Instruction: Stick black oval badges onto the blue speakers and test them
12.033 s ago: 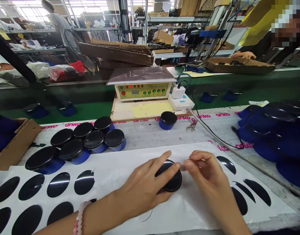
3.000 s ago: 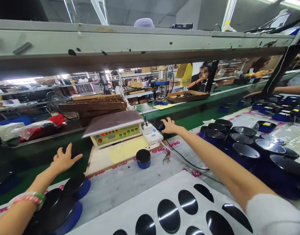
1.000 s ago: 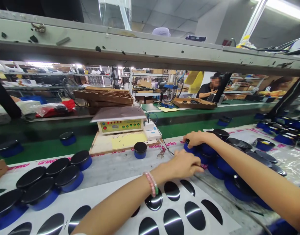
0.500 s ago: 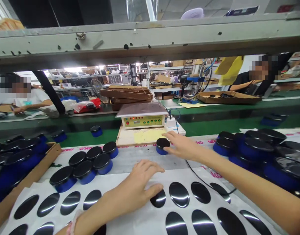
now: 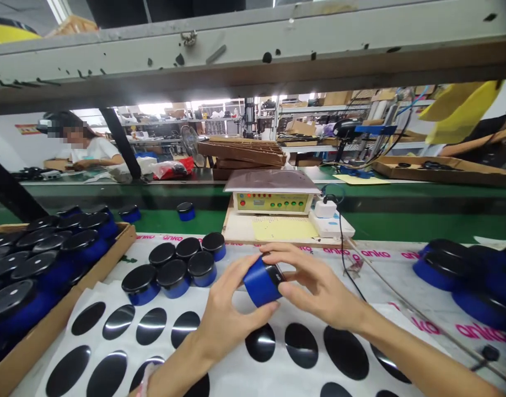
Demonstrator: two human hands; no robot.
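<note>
A short blue cylinder with a black top (image 5: 259, 284) is held up over the sheet, tilted on its side with the black end facing right. My left hand (image 5: 232, 306) is closed round its blue wall, thumb below and fingers above. The fingers of my right hand (image 5: 319, 289) grip the black end. Below both hands lies a white sheet (image 5: 224, 364) bearing rows of glossy black discs (image 5: 301, 345). Several more such cylinders (image 5: 172, 278) stand upright in a cluster just left of my left hand.
A cardboard box (image 5: 112, 253) full of the same cylinders stands at the left, and another group (image 5: 480, 275) sits at the right. Ahead is a control box (image 5: 273, 201) with lit buttons and a black cable (image 5: 344, 248). A shelf beam (image 5: 245, 60) crosses above. People sit beyond the green belt (image 5: 385, 215).
My right hand has picked the cylinder off the table and brought it nearer. My left hand has closed on it too. The view has turned a little to the left.
</note>
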